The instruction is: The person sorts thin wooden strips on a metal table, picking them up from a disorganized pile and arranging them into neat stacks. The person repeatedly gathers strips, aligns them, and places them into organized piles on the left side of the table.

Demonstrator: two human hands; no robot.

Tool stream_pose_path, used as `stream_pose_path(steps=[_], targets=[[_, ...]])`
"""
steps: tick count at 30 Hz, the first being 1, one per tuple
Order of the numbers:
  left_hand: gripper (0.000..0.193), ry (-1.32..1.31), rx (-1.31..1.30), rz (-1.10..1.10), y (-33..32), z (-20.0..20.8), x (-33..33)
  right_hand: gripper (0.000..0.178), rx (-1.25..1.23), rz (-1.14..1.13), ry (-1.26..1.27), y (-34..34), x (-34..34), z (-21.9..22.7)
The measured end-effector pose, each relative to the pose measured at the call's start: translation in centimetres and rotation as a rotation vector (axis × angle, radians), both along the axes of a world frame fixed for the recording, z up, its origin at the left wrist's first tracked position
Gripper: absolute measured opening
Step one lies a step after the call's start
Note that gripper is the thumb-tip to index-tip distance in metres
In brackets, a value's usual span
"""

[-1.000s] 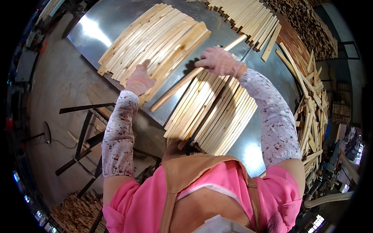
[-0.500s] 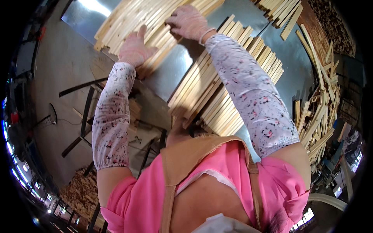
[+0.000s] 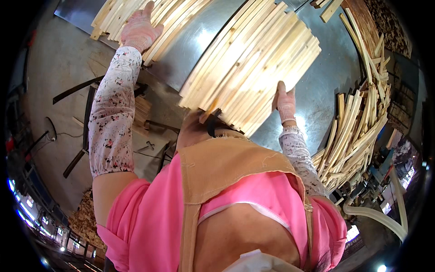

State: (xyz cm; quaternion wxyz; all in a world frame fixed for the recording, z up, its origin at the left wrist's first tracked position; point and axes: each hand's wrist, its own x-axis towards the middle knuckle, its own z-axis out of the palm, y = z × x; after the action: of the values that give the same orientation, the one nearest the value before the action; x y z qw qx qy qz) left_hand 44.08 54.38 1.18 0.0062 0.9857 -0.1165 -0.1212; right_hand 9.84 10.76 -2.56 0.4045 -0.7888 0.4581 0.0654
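My left hand [image 3: 139, 31], in a pale pink knitted glove, lies spread on the right part of a row of light wooden strips [image 3: 170, 18] at the far left. Its fingers are stretched out. My right hand [image 3: 285, 103], gloved the same way, rests against the near right side of a second, wide row of wooden strips [image 3: 247, 63] in the middle. Its fingers are extended along that edge and partly hidden; it does not grip a strip. The strips lie side by side, with uneven ends.
Both rows lie on a shiny metal table [image 3: 181, 52]. A heap of loose thin wood offcuts [image 3: 358, 136] stands at the right. More strips [image 3: 332, 10] lie at the far right. Black metal bars [image 3: 86, 113] are on the floor at the left, and a pale hose [image 3: 376, 217] curves at the lower right.
My right hand has left the far-left row and come back to the near right side of the middle row. That row now looks more closely packed. My left hand stays on the far-left row.
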Motion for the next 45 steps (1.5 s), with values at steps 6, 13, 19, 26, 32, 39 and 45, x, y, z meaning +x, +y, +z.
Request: stream_pose_path(steps=[6, 13, 19, 26, 32, 39, 45], targets=[[0.093, 0.002, 0.016, -0.015, -1.1, 1.8, 0.7, 0.091, 0.21, 0.168, -0.128, 6.1, 6.7, 1.0], [0.096, -0.195, 0.196, -0.062, -1.5, 2.9, -0.5, 0.072, -0.31, 0.292, -0.169, 0.9, 14.7, 5.3], [0.076, -0.294, -0.568, -0.346, -6.6, -1.6, -9.9, 0.055, -0.754, 0.725, -0.148, -2.4, 34.0, 3.8], [0.056, -0.237, -0.461, -0.267, -8.4, 0.0, -13.2, 0.072, -0.102, 0.463, -0.284, -4.5, 38.2, 4.0], [0.041, -0.622, -0.615, -0.465, -15.2, 6.8, -8.2, 0.045, -0.173, 0.607, -0.393, 8.2, 31.3, 13.8], [0.044, -0.252, 0.293, -0.669, -11.9, 14.7, -2.2, 0.057, -0.332, 1.443, -0.436, 7.4, 28.3, 17.8], [0.07, -0.154, 0.35, -0.149, -4.9, 6.1, -3.4, 0.084, -0.452, 0.628, -0.501, -0.3, 17.3, 11.2]])
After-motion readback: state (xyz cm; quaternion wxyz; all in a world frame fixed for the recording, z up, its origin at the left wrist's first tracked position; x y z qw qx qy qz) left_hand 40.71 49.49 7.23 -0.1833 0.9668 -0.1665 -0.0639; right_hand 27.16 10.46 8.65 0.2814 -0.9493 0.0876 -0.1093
